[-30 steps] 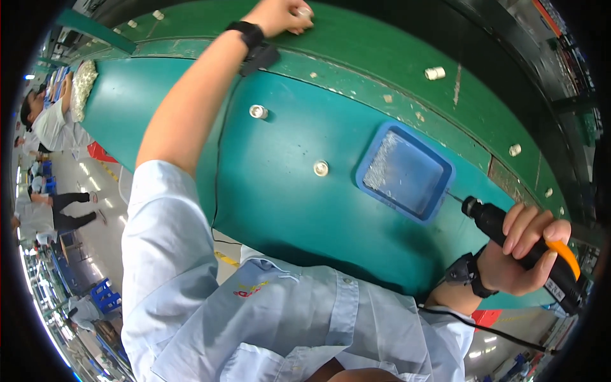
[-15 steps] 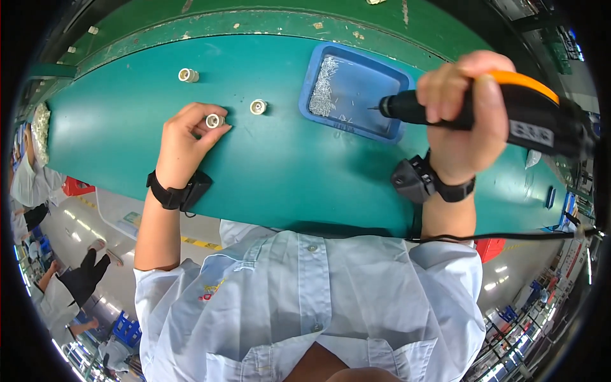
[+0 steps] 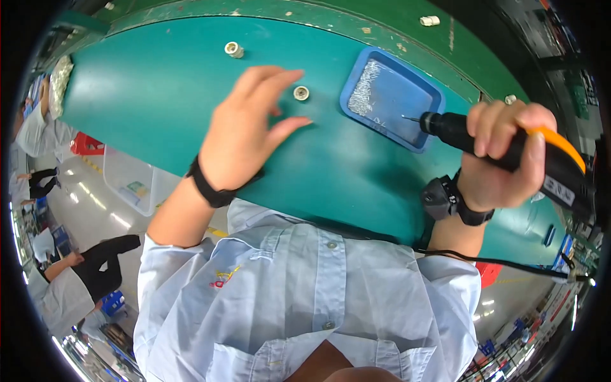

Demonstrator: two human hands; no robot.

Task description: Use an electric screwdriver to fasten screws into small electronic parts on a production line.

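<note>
The green worktop (image 3: 153,76) bears one blue tray (image 3: 398,89), under one black-and-orange power screwdriver (image 3: 453,131), rear end lost in darkness, wrapped by the right hand (image 3: 499,178), while the left hand (image 3: 237,134), fingers empty and wide, nears one of two whitish cylindrical fittings (image 3: 301,93) on the worktop, insides indistinct, the tray's silvery pins (image 3: 363,95) uncountably fine.

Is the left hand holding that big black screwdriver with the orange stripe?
No, the right hand grips the black power screwdriver, while the left hand is open near a small whitish fitting.
</note>
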